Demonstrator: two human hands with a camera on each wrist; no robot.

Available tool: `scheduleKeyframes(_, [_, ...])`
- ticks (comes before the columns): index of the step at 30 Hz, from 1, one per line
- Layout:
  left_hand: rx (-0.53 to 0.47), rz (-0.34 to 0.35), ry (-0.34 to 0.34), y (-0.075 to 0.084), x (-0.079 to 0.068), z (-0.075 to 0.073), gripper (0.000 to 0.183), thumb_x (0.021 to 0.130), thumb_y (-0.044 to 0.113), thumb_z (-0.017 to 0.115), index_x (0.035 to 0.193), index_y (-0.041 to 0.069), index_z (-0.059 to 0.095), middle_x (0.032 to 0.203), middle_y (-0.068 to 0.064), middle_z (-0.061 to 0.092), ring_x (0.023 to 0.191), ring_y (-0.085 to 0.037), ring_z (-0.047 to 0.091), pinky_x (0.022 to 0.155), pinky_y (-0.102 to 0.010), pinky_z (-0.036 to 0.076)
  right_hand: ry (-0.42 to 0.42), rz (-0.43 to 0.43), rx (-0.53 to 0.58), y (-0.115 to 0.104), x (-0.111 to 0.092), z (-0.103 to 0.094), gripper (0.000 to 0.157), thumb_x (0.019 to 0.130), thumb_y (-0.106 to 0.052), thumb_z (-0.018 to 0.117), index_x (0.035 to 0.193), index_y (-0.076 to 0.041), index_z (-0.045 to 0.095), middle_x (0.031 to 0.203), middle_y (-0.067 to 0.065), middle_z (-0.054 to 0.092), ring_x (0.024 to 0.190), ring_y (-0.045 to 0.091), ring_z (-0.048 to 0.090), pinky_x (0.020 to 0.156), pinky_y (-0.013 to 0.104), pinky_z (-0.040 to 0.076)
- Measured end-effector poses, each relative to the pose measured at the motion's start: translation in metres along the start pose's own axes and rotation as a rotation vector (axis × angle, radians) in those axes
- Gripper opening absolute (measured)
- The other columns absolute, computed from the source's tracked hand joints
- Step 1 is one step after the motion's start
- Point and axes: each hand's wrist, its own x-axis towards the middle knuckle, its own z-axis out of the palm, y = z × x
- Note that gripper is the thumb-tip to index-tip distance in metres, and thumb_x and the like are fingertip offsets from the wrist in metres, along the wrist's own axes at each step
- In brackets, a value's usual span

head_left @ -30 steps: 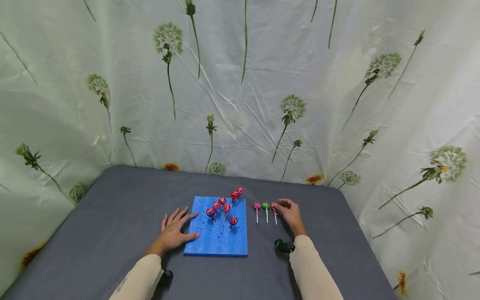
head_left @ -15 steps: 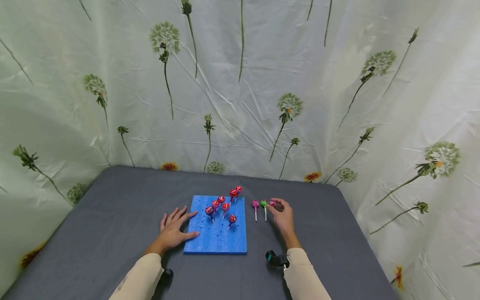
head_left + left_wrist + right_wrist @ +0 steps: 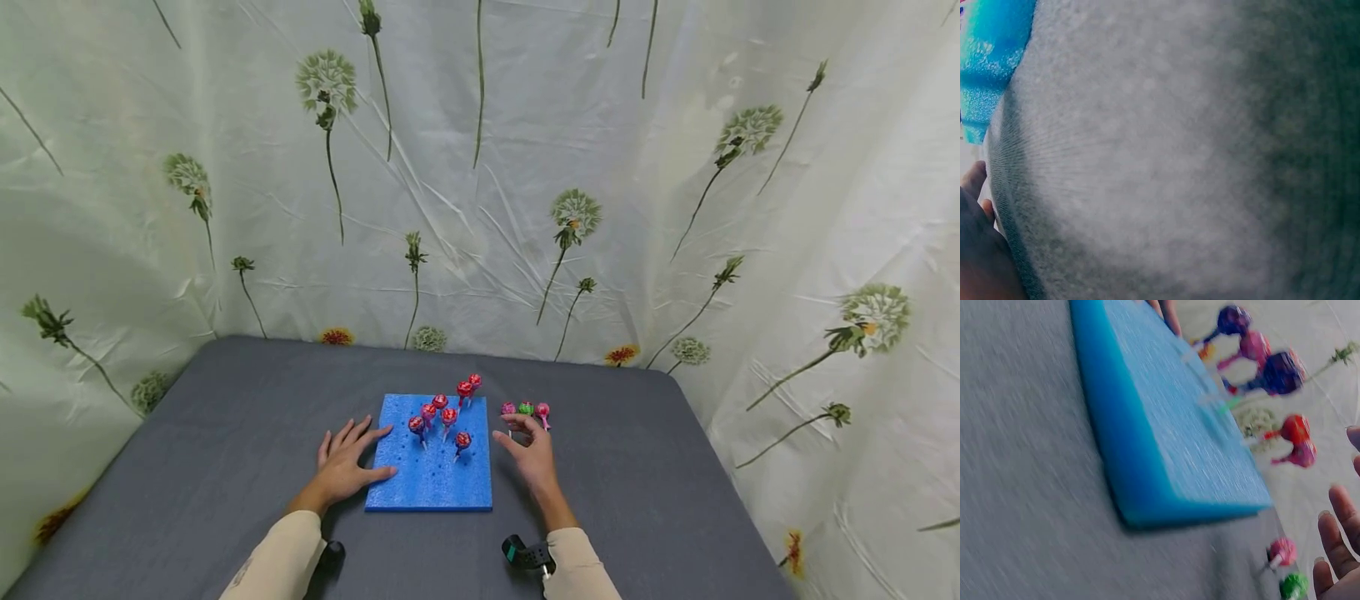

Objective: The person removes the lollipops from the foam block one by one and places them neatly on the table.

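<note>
A blue foam board [image 3: 442, 492] dotted with small holes lies on the table, and several wrapped lollipops [image 3: 448, 417] stand upright in it. My left hand [image 3: 345, 467] is spread over the board's left edge, thumb and index finger touching it. My right hand [image 3: 531, 458], fingers parted and holding nothing, hovers between the board and a row of loose lollipops. That row has a magenta lollipop [image 3: 508, 407], a green lollipop [image 3: 526, 407] and a pink lollipop [image 3: 543, 413]. The hand covers most of the first two sticks. In the right wrist view, its fingers [image 3: 1335, 544] are beside the green lollipop [image 3: 1294, 585].
Grey cloth covers the table [image 3: 630, 475]. Behind it hangs a pale curtain [image 3: 465, 208] printed with dandelions. A dark strap device [image 3: 525, 552] is worn at the right wrist.
My right hand has moved left from the pink lollipop, past the green one, to the magenta end of the row. The left hand stays on the board; the head view has shifted slightly.
</note>
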Motion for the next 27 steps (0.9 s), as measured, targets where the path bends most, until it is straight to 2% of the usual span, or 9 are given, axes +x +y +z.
scheduleKeyframes(4, [0.002,-0.003,0.000,0.000,0.000,0.000,0.083,0.076,0.055,0.073,0.144,0.016,0.046,0.154,-0.025,0.024,0.142,-0.047,0.007,0.109,-0.064,-0.011,-0.043,0.010,0.015,-0.004,-0.008,0.010,0.027,0.087,-0.009,0.071,0.113,-0.002,0.065,0.116,0.018,0.064,0.110,0.035,0.054,0.092,0.043,0.041])
scheduleKeyframes(11, [-0.007,0.000,0.001,0.000,-0.002,-0.001,0.082,0.077,0.054,0.074,0.144,0.016,0.046,0.154,-0.025,0.024,0.142,-0.047,0.007,0.108,-0.064,-0.011,-0.141,-0.005,0.038,-0.040,-0.025,0.017,0.030,0.088,-0.004,0.068,0.115,0.006,0.061,0.119,0.025,0.061,0.111,0.045,0.052,0.096,0.055,0.041])
scheduleKeyframes(20, [0.004,-0.004,0.002,0.000,-0.001,-0.002,0.081,0.077,0.053,0.073,0.144,0.015,0.046,0.154,-0.025,0.024,0.142,-0.047,0.007,0.108,-0.065,-0.010,-0.183,-0.004,0.094,-0.044,-0.031,0.024,0.034,0.088,-0.003,0.068,0.118,0.008,0.059,0.119,0.023,0.060,0.111,0.045,0.052,0.094,0.051,0.042])
scheduleKeyframes(27, [0.006,0.003,0.004,0.001,0.000,0.000,0.080,0.078,0.053,0.073,0.144,0.016,0.046,0.154,-0.025,0.025,0.142,-0.047,0.007,0.109,-0.064,-0.010,-0.194,-0.008,0.097,-0.042,-0.032,0.029,0.041,0.087,-0.002,0.070,0.123,0.009,0.056,0.118,0.024,0.061,0.107,0.045,0.054,0.086,0.031,0.047])
